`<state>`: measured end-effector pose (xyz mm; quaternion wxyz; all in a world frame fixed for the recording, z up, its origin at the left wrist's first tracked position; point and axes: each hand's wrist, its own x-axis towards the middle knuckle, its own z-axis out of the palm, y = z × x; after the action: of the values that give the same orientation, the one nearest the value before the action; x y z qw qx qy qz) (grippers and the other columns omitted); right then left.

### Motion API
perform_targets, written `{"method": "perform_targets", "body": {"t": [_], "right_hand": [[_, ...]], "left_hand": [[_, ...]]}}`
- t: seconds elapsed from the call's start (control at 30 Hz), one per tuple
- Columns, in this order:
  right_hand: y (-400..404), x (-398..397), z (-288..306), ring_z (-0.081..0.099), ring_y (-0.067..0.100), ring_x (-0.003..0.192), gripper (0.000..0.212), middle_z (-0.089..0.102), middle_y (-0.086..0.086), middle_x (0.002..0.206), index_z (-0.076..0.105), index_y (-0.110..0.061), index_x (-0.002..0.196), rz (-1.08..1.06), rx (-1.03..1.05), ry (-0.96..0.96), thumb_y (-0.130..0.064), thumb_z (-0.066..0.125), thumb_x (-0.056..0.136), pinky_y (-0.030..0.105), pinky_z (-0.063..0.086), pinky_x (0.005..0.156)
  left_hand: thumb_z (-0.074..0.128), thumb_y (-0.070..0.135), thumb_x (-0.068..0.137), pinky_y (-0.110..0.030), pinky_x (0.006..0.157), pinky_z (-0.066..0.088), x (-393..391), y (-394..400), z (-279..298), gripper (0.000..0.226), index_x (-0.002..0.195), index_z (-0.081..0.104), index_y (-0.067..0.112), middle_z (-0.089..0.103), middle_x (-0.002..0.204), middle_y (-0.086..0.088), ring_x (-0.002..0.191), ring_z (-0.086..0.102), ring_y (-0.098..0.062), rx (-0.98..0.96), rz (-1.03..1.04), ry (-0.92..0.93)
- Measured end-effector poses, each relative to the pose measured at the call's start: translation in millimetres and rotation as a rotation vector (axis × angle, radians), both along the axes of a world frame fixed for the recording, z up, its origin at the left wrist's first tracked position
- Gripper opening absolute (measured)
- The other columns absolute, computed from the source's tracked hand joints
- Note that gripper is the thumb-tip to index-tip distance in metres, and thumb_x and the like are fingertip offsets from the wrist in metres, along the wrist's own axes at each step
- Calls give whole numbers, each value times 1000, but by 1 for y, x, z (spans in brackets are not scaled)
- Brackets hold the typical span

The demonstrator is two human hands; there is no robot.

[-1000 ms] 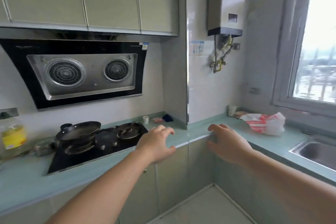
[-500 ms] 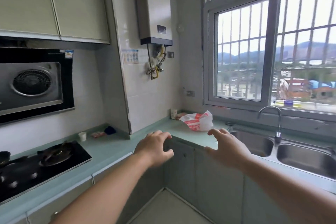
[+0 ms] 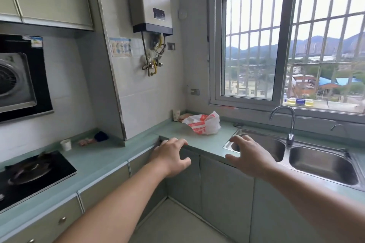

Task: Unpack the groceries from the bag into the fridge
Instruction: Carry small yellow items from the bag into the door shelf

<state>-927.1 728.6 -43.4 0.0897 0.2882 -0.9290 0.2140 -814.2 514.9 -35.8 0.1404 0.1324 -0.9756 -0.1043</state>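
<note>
Reaching out over the corner of the kitchen, both arms are stretched forward with nothing in either hand. Left hand (image 3: 170, 157) is up in front of the tabletop (image 3: 94, 162) edge, fingers loosely curled and spread, holding nothing. Right hand (image 3: 249, 157) is the same deal, spread and relaxed, hovering in front of the near-left corner of the sink (image 3: 324, 165). Can't tell if either one is actually touching the edge.

One bag (image 3: 203, 123), white plastic with red print, sits crumpled on the tabletop back near the corner, under the window (image 3: 250, 45) and just left of the sink. It's well beyond both hands, roughly between them.

Quick count of the rest:
- 2 paper cups: one (image 3: 176, 115) in the far corner just left of the bag, one (image 3: 65, 144) on the left stretch near the stove (image 3: 35, 173).
- 1 sink with 2 basins, 1 faucet (image 3: 284, 118) behind it.
- 1 water heater (image 3: 150, 0) on the wall with pipes hanging under it.
- 1 range hood (image 3: 19, 77) at the left, partly cut off.
- 1 dark blue thing (image 3: 101, 136) by the wall pillar, with something pinkish just left of it, too blurry to call.
- A pan-like thing on the stove, smeared by blur.
</note>
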Motion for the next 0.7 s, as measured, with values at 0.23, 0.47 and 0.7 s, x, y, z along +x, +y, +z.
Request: {"method": "perform_targets", "body": {"t": [0.23,0.47,0.7], "right_hand": [[-81,-62,-7,53,17,111,51,50,-6,118,43,-31,133,-28,47,39,-48,54,86,30,47,81],[-161,-123,-8,54,18,111,50,50,-4,122,42,-30,133,-67,108,53,-47,53,88,31,46,82],[-202,-200,-14,54,19,111,48,50,-2,126,43,-29,132,-97,107,16,-48,52,89,34,48,87]], "left_hand": [[56,47,84,-34,97,43,-76,-84,-10,50,131,47,33,49,136,7,125,46,-16,34,-11,9],[55,47,85,-37,95,45,-157,-166,-22,50,132,46,32,48,137,7,125,46,-16,71,-68,-17],[56,49,85,-35,90,47,-237,-207,-33,48,130,47,33,48,134,8,120,49,-14,97,-124,-45]]}}
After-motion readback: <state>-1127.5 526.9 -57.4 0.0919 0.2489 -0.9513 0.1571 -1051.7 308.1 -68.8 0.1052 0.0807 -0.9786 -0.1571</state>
